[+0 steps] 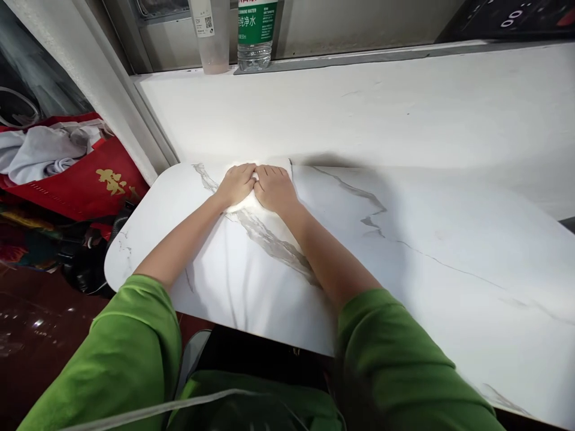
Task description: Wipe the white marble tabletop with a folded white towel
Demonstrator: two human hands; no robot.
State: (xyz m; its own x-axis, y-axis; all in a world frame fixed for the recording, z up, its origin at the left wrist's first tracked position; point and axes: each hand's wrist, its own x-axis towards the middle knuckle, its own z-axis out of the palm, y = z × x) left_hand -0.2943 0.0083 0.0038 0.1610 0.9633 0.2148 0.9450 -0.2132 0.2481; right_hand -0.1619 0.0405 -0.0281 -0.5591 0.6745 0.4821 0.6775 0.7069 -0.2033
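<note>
Pressing down side by side, the left hand (237,184) and right hand (275,188) rest on a white cloth (250,205) near the back edge of the marble-patterned table (359,263); the palms face down, fingers close together, inner edges touching; whether the fingertips pinch the cloth or merely lie over it, I cannot tell. Both arms reach nearly straight from the green sleeves (404,353), which probably lets the weight of the shoulders bear on the cloth; setting the hands together likely spreads that push evenly and stops the cloth slipping. The bottle (255,33) and the cup (214,42) stand up on the ledge (359,60), perhaps to keep them off the table; both are well apart from the hands. As for edges, the wall (287,114) stands just beyond the fingertips and seems to leave little room forward; the table's rounded end lies to the left, with a red bag (90,179) beyond it; the longest stretch of tabletop runs rightward, while the near edge sits close to the body.
</note>
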